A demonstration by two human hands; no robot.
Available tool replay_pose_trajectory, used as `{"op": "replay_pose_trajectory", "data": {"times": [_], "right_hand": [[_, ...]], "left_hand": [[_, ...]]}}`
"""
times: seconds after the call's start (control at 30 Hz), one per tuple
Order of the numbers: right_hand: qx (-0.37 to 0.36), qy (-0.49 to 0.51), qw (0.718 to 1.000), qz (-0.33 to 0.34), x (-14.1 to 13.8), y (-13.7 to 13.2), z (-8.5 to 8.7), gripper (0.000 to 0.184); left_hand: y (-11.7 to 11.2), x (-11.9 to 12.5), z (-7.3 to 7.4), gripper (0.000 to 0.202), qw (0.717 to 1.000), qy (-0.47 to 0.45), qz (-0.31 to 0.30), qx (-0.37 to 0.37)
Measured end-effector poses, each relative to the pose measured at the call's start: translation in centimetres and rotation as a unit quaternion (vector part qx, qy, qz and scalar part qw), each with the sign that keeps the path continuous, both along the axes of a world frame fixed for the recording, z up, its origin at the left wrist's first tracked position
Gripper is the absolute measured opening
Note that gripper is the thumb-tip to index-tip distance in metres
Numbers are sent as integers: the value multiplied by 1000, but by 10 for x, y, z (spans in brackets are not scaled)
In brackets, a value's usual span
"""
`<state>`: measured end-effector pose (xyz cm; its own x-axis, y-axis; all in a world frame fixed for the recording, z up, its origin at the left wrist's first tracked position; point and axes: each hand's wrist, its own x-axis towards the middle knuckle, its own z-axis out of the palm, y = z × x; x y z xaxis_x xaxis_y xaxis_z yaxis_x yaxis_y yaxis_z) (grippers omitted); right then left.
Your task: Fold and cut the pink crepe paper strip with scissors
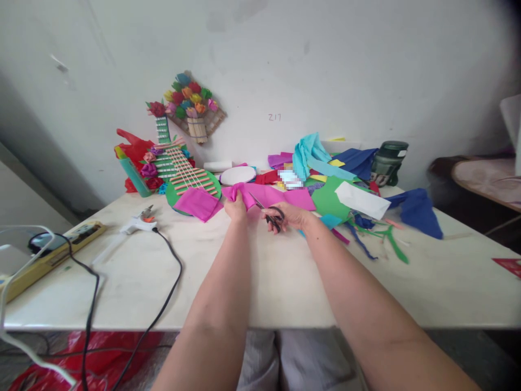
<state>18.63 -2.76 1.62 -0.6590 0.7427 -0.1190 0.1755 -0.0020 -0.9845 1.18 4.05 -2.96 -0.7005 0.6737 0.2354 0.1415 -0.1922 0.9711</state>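
My left hand (236, 208) is closed, pinching the edge of a magenta sheet of paper (268, 194) that lies on the white table (260, 282). Just to its right, my right hand (291, 215) grips black-handled scissors (268, 213), fingers through the loops. The blades point up and left into the magenta paper beside my left hand. A second folded magenta piece (198, 203) rests to the left of both hands.
A pile of coloured paper and fabric scraps (337, 184) covers the back right, with a dark green jar (388, 163). A paper-flower guitar craft (179, 168) leans at the back left. A glue gun (136, 224), its black cord (171, 282) and a power strip (52, 255) lie at the left.
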Motion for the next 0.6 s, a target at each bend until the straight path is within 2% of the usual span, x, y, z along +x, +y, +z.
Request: {"op": "replay_pose_trajectory", "data": {"times": [0.23, 0.6], "right_hand": [[1, 5, 1000, -20, -2, -3, 3, 41], [-5, 18, 1000, -12, -4, 0, 0, 41]], "left_hand": [[-3, 1, 3, 26, 999, -23, 17, -17], [-5, 2, 6, 26, 999, -43, 20, -4]]}}
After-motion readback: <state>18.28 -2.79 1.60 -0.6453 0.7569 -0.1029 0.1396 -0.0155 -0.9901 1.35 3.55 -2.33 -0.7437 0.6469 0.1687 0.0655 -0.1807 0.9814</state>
